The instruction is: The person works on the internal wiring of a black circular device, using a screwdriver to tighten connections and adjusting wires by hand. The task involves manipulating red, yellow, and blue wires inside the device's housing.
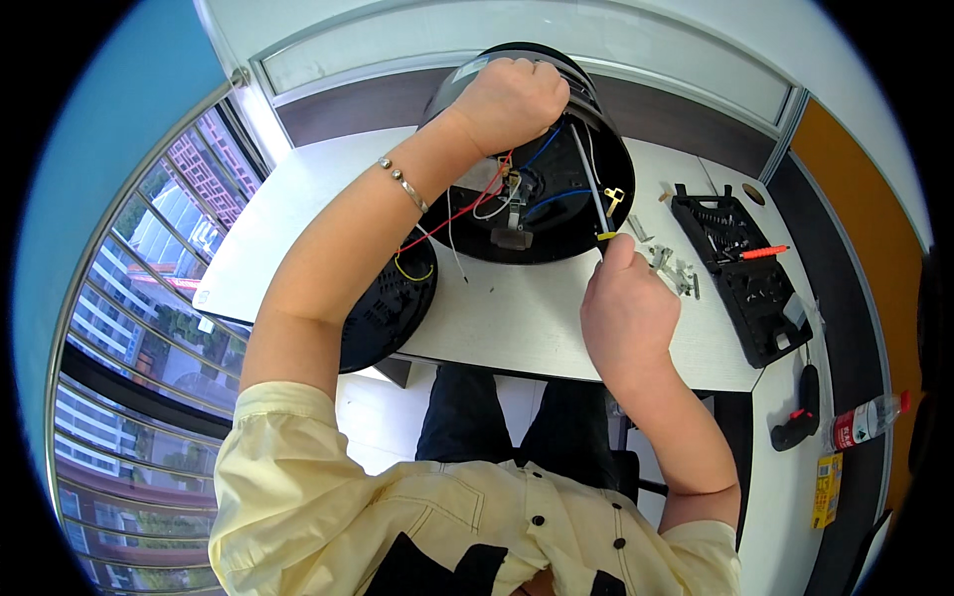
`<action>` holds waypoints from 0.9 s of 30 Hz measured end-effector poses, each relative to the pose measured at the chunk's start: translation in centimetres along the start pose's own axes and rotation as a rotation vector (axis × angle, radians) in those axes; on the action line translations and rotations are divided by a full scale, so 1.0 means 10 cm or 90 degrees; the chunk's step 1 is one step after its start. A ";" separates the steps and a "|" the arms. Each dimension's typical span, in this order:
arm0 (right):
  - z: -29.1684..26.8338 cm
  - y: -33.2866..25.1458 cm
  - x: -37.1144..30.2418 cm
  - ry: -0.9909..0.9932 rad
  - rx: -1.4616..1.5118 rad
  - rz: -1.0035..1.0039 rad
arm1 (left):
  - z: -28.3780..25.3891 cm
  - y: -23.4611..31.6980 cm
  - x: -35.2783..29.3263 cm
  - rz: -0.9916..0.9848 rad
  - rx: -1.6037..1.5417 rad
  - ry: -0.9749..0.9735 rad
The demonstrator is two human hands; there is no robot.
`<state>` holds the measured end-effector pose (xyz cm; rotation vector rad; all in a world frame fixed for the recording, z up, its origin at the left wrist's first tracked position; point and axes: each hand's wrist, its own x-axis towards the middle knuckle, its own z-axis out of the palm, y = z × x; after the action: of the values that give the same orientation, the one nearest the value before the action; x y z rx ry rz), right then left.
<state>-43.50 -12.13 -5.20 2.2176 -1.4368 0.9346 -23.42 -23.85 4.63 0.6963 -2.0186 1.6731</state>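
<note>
A black, rounded appliance housing (571,233) lies on its side on the table, its open end toward me, with red, blue and white wires inside. My left hand (517,99) is closed at its upper edge, gripping the housing; the fingertips are hidden. In my right hand (631,308), closed round the mostly covered handle, is a screwdriver (588,174). Its long metal shaft reaches up into the housing, the tip close below my left hand. Red and yellow wires run to a black vented cover (393,308) beneath my left forearm.
Small metal pieces (676,268) lie right of the housing, beside an open black tool case (740,268) with an orange-red screwdriver (763,252) across it. Farther right are a black power screwdriver (798,412), a plastic bottle (865,422) and a yellow box (827,490). A barred window (149,328) is at left.
</note>
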 end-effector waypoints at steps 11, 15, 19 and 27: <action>-0.12 0.17 0.18 -0.374 1.159 0.441 | -0.02 0.03 0.02 0.003 -0.001 -0.013; -0.05 0.14 0.14 -0.288 0.864 0.324 | -0.01 0.01 -0.01 -0.022 -0.019 -0.019; 0.14 0.17 0.08 0.026 0.128 0.021 | -0.02 0.00 -0.03 -0.046 -0.045 -0.014; 0.16 0.28 0.14 -0.233 0.587 0.281 | -0.02 0.03 0.02 -0.020 -0.016 -0.022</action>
<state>-45.06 -15.19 -5.60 2.8667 -1.9912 1.6657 -23.74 -23.61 4.53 0.7507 -2.0381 1.6255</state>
